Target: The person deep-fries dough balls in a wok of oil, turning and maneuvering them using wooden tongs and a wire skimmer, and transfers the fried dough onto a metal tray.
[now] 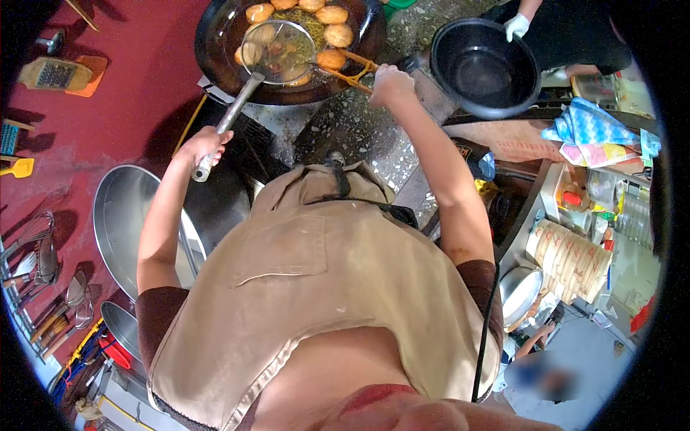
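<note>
I see left fingers (220, 136) clenched on a strainer (279, 50) over the wok (368, 27); right fingers (384, 80) grasping tongs (353, 70) above its right side; golden pieces (338, 34) inside.

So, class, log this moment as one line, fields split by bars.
left hand: grips strainer handle | right hand: holds tongs | wok: browned food pieces inside | black tub: co-worker's gloved hand on rim

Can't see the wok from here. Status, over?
Left hand grips strainer, over wok. Right hand holds tongs, tips near fried pieces. Co-worker's gloved hand on tub, rightward, apparently clear of wok.
</note>
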Demonstrator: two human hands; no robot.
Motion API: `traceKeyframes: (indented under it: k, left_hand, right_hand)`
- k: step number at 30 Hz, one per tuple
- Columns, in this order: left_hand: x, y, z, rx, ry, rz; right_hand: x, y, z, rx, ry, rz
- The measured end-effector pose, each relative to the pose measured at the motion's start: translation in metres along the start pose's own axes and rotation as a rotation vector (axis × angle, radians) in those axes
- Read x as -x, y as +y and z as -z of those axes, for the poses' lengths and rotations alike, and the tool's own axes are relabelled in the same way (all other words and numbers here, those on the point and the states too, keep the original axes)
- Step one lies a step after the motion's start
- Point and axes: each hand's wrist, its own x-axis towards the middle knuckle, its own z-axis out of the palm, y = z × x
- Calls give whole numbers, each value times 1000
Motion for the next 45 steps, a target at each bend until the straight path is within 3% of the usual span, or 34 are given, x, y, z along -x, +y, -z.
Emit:
traceKeyframes:
  k: [10,13,17,21,28,45]
  left_hand:
    - [-4,-3,7,19,-12,23]
    - [-2,-1,10,32,-109,-32]
    - [-8,1,11,33,-154,-21]
    - [-13,-12,23,149,-256,-87]
    - [-4,-11,19,188,-235,-134]
    - [2,-8,14,175,-191,-142]
  right_hand:
    - [-13,3,-12,2,-10,-19]
    - [-7,3,-11,-59,-5,35]
    - [1,-4,-6,-49,-6,-81]
    - [-2,-6,-7,-92,-24,-5]
    - [6,-10,1,-59,-73,-100]
    - [9,-7,1,-41,13,-38]
